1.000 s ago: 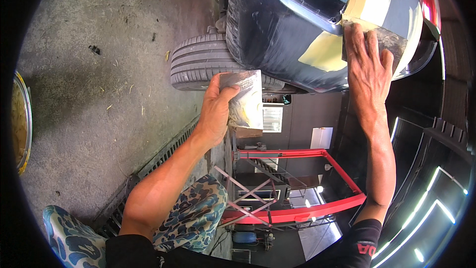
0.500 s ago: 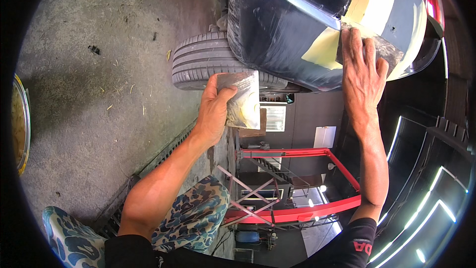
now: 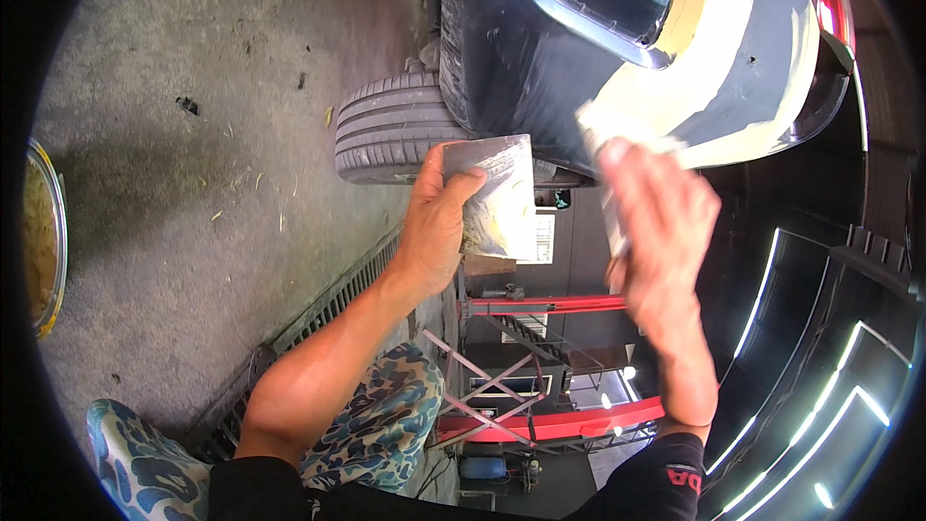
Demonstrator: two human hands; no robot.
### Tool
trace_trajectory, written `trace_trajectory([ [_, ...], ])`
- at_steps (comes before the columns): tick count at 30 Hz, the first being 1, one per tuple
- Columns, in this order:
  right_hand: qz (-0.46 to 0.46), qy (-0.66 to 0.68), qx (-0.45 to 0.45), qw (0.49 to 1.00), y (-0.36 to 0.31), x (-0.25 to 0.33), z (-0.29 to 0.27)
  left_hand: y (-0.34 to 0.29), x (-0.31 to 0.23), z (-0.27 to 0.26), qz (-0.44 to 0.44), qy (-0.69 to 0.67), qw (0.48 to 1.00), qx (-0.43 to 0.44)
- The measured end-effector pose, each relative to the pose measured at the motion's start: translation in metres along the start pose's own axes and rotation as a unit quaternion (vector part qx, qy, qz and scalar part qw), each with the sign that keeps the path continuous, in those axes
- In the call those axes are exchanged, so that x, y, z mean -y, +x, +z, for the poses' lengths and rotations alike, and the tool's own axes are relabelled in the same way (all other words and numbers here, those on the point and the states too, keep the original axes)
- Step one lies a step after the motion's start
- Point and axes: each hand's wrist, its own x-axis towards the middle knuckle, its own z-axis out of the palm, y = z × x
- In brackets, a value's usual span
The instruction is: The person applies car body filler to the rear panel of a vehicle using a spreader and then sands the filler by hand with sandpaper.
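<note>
Filler patch, pale cream on the dark blue car panel, sits upper right of centre, its long axis slanting up toward the top right. My right hand is the nearer, just below its lower end and motion-blurred; I think it grips a thin spreader, but cannot tell for sure. My left hand, well apart at centre, is clamped on a flat metal mixing board, beside the tyre

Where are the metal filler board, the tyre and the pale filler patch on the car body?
metal filler board point(image 3: 500, 198), head view, middle of its smeared face
tyre point(image 3: 386, 130), head view, its tread
pale filler patch point(image 3: 694, 48), head view, the wide pale band on the blue panel
</note>
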Motion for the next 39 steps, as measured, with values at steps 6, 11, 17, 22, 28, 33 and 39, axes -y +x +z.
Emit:
trace_trajectory([
  [6, -0.109, 0.246, -0.032, 0.962, -0.047, 0.039, 0.037, -0.009, -0.027, 0.03, -0.059, -0.119, 0.991, 0.019],
  [11, -0.063, -0.046, 0.101, 0.992, -0.029, -0.021, -0.023, -0.011, -0.082, 0.059, -0.005, -0.169, 0.981, 0.091],
  [17, 0.016, -0.348, 0.02, 0.937, 0.056, -0.054, -0.058, -0.005, -0.078, 0.043, 0.002, -0.129, 0.991, 0.034],
  [22, -0.028, -0.509, -0.008, 0.86, 0.105, -0.102, -0.053, -0.007, -0.057, 0.036, -0.026, -0.127, 0.991, 0.045],
  [28, -0.065, -0.556, -0.004, 0.828, 0.144, -0.124, -0.06, -0.003, -0.056, 0.037, -0.018, -0.126, 0.99, 0.056],
  [33, -0.072, -0.555, 0.028, 0.829, 0.163, -0.139, -0.066, 0.0, -0.049, 0.029, -0.024, -0.125, 0.99, 0.054],
  [39, -0.075, -0.552, 0.053, 0.828, 0.165, -0.132, -0.07, 0.002, -0.042, 0.022, -0.023, -0.119, 0.992, 0.042],
])
